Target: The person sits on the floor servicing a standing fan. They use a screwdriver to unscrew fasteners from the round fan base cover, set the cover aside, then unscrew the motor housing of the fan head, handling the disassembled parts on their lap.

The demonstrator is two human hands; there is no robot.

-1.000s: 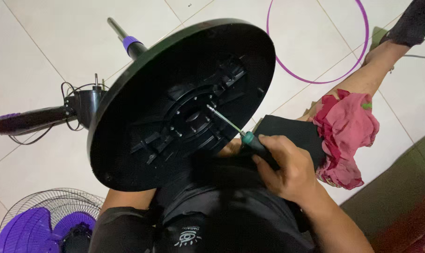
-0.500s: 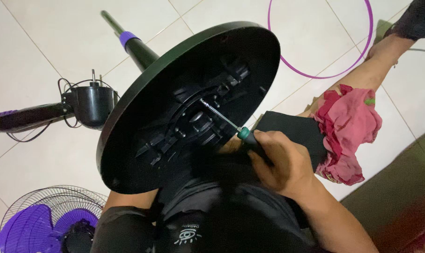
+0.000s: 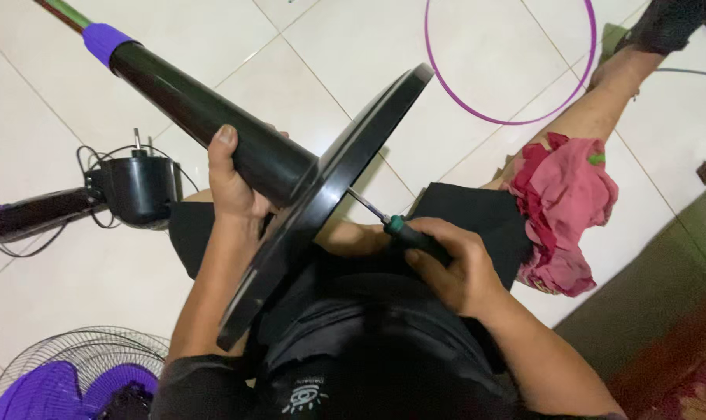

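Observation:
A round black fan base [image 3: 322,210] is tilted on edge across my lap, seen almost side-on. Its black stand pole [image 3: 205,117] runs up to the left and ends in a purple collar [image 3: 100,37]. My left hand [image 3: 236,183] wraps around the pole just behind the base. My right hand [image 3: 450,264] grips a screwdriver with a dark green handle [image 3: 403,231]. The metal shaft points up-left into the underside of the base, where its tip is hidden.
A black fan motor housing [image 3: 139,187] with a cord lies on the white tiles at left. A wire grille with purple blades [image 3: 65,377] sits at bottom left. A purple hoop [image 3: 516,117] lies at the top, and a pink-red cloth [image 3: 563,210] on my knee.
The base has swung from facing me with its underside open to nearly edge-on. My left hand, hidden before, now shows gripping the pole. The screwdriver stays against the underside.

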